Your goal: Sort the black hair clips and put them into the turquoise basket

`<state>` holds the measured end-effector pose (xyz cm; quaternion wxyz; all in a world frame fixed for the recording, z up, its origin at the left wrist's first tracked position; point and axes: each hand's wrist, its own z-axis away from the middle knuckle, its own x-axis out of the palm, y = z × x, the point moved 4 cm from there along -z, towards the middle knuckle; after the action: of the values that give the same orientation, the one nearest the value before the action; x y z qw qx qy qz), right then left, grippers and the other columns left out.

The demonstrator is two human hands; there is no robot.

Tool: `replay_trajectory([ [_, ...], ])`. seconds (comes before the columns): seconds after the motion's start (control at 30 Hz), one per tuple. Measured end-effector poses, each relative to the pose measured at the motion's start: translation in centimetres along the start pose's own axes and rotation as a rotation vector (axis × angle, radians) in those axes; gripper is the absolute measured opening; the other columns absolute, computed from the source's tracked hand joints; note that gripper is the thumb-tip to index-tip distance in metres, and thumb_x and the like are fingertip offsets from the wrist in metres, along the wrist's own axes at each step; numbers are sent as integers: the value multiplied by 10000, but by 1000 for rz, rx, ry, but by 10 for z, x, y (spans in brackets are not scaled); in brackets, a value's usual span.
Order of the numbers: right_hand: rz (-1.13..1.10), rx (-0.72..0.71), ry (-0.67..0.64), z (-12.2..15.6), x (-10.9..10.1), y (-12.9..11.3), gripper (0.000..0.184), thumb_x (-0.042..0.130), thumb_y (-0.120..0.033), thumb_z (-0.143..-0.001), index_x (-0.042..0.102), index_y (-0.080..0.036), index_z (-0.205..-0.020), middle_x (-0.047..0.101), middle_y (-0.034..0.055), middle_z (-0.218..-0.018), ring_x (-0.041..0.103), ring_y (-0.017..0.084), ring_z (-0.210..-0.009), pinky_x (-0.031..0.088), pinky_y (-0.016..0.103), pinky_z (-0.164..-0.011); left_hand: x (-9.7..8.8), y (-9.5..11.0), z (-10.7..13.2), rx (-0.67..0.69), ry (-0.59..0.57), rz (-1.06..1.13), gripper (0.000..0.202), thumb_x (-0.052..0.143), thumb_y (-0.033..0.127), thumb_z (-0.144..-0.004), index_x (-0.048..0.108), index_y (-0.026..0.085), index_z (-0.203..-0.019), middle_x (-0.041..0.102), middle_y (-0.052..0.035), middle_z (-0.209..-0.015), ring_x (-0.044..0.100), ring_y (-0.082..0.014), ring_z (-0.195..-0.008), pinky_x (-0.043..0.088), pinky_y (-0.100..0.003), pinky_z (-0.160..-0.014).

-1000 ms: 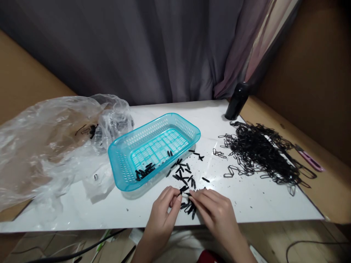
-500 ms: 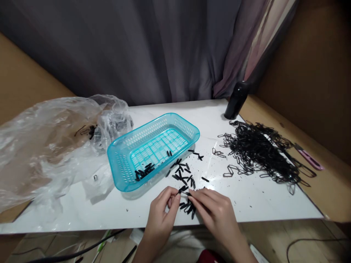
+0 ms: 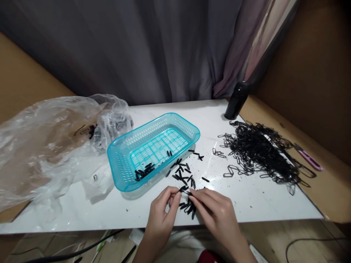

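Observation:
My left hand (image 3: 163,206) and my right hand (image 3: 216,209) face each other near the table's front edge. Thumb and fingertips of each are pinched together around a small thin black piece between them, partly hidden by the fingers; its kind does not show clearly. Several short black pieces (image 3: 181,176) lie scattered just beyond and beneath the fingertips. A light-blue plastic basket (image 3: 153,128) stands beyond my left hand, with a small cluster of similar black pieces (image 3: 145,171) inside at its near left corner.
On the right a tangled heap of thin black loops (image 3: 260,149) spreads over the white table (image 3: 153,217). A pink-handled cutter (image 3: 311,159) lies past it. A black bottle (image 3: 237,100) stands behind. Clear plastic bags (image 3: 55,146) cover the left side.
Both hands stay in almost the same place, with only a slight shift of the fingertips around the small black piece. The basket and the heap have not moved.

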<state>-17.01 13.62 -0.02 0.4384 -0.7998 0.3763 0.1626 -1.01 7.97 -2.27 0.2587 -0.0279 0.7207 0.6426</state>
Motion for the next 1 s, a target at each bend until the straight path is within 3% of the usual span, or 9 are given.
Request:
replay_trajectory([
  [0.47, -3, 15, 7, 1, -1, 1, 168, 572, -183, -934, 712, -194, -1027, 711, -3, -861, 665, 67, -755, 536, 149, -708, 1, 3, 0, 115, 6, -38, 182, 549, 298, -969, 651, 190, -864, 592, 20, -723, 526, -113, -672, 417, -198, -654],
  [0.83, 41, 15, -26, 1, 2, 2, 182, 531, -177, -953, 707, -186, -999, 711, 7, -865, 662, 71, -764, 526, 142, -725, 2, 11, -1, 351, 78, -156, 114, 566, 138, -950, 644, 207, -902, 644, 29, -766, 575, -112, -711, 436, -193, -708],
  [1.0, 39, 7, -28, 1, 3, 1, 191, 517, -159, -957, 701, -184, -1002, 702, -6, -824, 652, 62, -729, 511, 139, -699, 3, 12, -2, 352, 97, -186, 109, 577, 152, -944, 647, 201, -878, 630, 26, -731, 562, -118, -689, 422, -207, -693],
])
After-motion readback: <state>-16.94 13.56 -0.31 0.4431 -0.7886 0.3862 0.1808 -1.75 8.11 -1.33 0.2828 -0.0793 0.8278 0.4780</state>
